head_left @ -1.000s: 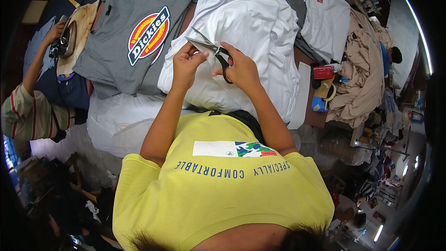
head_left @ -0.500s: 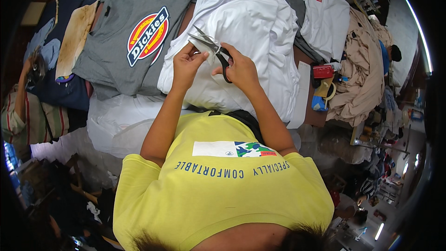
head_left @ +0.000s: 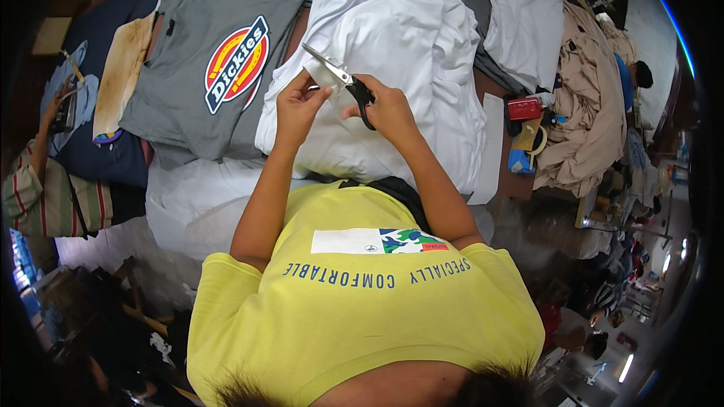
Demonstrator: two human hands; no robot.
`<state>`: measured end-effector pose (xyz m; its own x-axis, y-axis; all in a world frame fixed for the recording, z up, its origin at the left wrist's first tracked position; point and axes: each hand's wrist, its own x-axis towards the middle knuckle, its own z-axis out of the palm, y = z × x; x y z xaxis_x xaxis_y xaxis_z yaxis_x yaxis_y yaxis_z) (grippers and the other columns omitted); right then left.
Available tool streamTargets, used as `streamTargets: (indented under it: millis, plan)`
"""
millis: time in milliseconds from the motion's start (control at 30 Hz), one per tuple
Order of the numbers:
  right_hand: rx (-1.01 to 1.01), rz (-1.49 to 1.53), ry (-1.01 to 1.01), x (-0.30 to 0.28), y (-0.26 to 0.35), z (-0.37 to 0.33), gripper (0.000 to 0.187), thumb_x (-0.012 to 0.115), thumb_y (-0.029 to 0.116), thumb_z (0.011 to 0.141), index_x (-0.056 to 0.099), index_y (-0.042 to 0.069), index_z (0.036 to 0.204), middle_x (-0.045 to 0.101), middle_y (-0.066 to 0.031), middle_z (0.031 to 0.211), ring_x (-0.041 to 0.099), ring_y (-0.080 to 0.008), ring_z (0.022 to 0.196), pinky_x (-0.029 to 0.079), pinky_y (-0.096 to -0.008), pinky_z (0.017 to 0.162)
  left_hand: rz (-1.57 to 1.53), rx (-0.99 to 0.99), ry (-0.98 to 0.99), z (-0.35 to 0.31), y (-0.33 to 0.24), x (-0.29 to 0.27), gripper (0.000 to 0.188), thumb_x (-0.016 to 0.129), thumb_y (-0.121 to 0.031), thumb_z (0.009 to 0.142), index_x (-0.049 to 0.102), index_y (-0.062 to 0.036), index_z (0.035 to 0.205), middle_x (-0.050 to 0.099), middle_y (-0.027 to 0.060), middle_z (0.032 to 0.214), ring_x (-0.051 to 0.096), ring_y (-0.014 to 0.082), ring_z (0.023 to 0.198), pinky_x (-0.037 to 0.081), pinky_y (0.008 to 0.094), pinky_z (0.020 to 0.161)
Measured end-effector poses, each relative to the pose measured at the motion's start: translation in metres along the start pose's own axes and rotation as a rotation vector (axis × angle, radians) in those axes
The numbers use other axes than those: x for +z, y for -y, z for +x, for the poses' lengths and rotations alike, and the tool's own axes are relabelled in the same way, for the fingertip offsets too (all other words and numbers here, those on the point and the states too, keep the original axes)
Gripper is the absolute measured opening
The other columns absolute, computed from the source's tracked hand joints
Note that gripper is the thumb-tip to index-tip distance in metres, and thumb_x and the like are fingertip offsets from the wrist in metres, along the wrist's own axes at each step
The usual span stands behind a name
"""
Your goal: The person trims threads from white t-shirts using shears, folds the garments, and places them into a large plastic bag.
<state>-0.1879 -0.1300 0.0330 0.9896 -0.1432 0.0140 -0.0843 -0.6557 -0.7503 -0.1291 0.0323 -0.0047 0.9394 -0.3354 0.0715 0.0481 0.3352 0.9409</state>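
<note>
A heap of white garments (head_left: 426, 83) lies on the table in front of me. My right hand (head_left: 391, 111) is closed round the black handles of a pair of scissors (head_left: 348, 80). Their metal blades point up and to the left and are now together. Between the fingertips of my left hand (head_left: 299, 111) is a small edge of white cloth (head_left: 323, 77), just beside the blades. Whether the blades touch the cloth at this instant I cannot tell.
Grey T-shirts (head_left: 177, 98) with a printed badge lie to the left. Further left, a person in a striped garment (head_left: 53, 192) handles a dark object. At right are a folded white shirt (head_left: 522, 26), a red box (head_left: 524, 108), a tape roll (head_left: 538, 140) and beige cloth (head_left: 587, 105).
The scissor blades, apart half a second ago, have come together. Both my hands stay almost in place. At far left, the other person's hand has shifted slightly.
</note>
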Motion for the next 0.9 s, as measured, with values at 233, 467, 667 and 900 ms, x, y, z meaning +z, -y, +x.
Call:
streamTargets:
  millis: [233,467,667,900]
  plan:
    - [0.047,-0.035,0.045,-0.015,0.012,-0.005,0.085,0.082,0.046,0.05,0.049,0.012,0.121,0.058,-0.01,0.078,0.058,-0.0238,0.068,0.044,-0.0344,0.06,-0.047,-0.041,0.055,0.001,-0.007,0.01,0.039,0.06,0.007,0.079,0.052,0.0056,0.117,0.062,0.0083,0.103,0.059,0.0114,0.089,0.048,0.0233,0.076]
    - [-0.017,-0.017,-0.041,-0.011,0.006,-0.007,0.082,0.08,0.051,0.051,0.052,0.012,0.116,0.056,-0.009,0.064,0.058,-0.0263,0.059,0.044,-0.0353,0.056,-0.088,-0.038,0.051,0.001,-0.003,0.019,0.041,0.06,0.007,0.079,0.051,0.0055,0.119,0.061,0.0083,0.104,0.059,0.0119,0.089,0.048,0.0241,0.077]
    - [-0.004,0.042,-0.032,-0.006,0.007,-0.007,0.069,0.081,0.047,0.053,0.057,0.009,0.104,0.056,-0.0102,0.058,0.058,-0.0287,0.055,0.044,-0.0349,0.053,-0.051,-0.038,0.039,-0.003,-0.009,0.017,0.042,0.06,0.006,0.079,0.051,0.0054,0.12,0.061,0.0077,0.104,0.059,0.0115,0.089,0.049,0.0245,0.077]
    - [-0.014,0.117,-0.101,-0.007,-0.003,-0.012,0.059,0.083,0.038,0.057,0.058,0.007,0.101,0.06,-0.0138,0.066,0.059,-0.0288,0.059,0.046,-0.0342,0.055,-0.048,-0.004,0.007,0.0,-0.007,0.01,0.041,0.062,0.005,0.078,0.053,0.0031,0.118,0.061,0.0076,0.102,0.059,0.0115,0.086,0.049,0.0241,0.076]
